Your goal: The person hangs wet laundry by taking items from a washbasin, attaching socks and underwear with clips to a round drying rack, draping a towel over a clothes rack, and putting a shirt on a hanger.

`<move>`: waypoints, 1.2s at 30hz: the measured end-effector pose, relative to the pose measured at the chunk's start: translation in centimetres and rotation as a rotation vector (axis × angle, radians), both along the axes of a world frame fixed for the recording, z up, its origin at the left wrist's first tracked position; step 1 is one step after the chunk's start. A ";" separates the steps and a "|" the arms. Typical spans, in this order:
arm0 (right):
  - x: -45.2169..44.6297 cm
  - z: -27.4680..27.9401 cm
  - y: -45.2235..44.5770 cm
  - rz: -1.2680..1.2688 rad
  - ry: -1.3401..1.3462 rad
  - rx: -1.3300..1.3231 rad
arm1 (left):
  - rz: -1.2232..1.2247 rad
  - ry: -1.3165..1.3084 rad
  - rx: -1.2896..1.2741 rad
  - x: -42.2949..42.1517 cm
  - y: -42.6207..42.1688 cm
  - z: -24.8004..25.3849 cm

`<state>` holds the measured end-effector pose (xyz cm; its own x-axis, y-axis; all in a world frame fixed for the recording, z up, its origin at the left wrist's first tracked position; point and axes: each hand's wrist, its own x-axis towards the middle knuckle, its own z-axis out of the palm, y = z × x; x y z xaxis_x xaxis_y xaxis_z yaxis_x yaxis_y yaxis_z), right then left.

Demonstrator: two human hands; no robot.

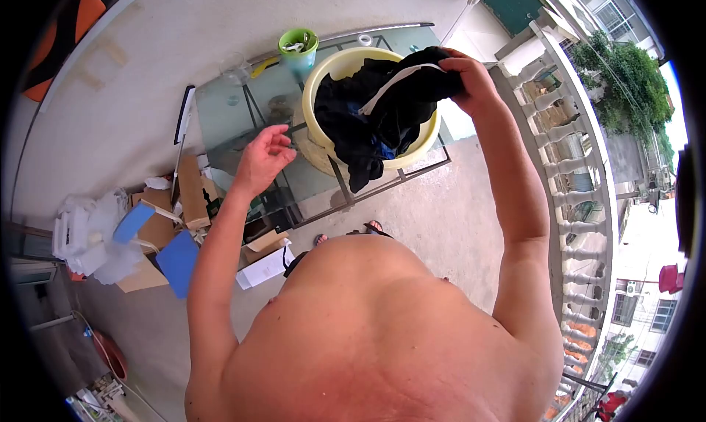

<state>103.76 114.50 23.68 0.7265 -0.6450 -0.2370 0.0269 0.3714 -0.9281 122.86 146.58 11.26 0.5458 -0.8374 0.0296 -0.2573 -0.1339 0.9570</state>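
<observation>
Black clothing (346, 113) lies heaped in a round yellow basin (310, 91) on a glass table (220, 120), and part of it hangs over the basin's near rim. My right hand (471, 80) is closed on a black garment with a white stripe (412, 91), lifted at the basin's right side. My left hand (266, 157) is held above the table, left of the basin, with its fingers apart and slightly curled and nothing in them.
Behind the basin stands a green and blue cup (298, 54) with small items, near a roll of tape (364, 40). Cardboard boxes (193, 194), a blue panel (178, 264) and plastic bags (95, 231) lie at the left. A balustrade (573, 198) runs along the right.
</observation>
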 end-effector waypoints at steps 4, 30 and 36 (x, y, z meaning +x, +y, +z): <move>1.2 3.1 0.2 0.078 -0.142 -0.100 | -0.052 -0.226 -0.085 -3.7 -9.2 5.5; -3.1 -3.8 4.3 0.725 0.387 -0.321 | 0.128 -0.530 -0.162 -5.0 -3.7 5.3; 5.7 -9.6 -2.2 0.123 0.472 -0.783 | 0.126 -0.585 -0.166 -5.3 -3.8 5.4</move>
<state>109.47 112.26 14.05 0.7393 -0.6712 -0.0547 -0.4168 -0.3921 -0.8201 117.57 142.73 16.68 0.4939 -0.7264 0.4779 -0.7376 -0.0589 0.6727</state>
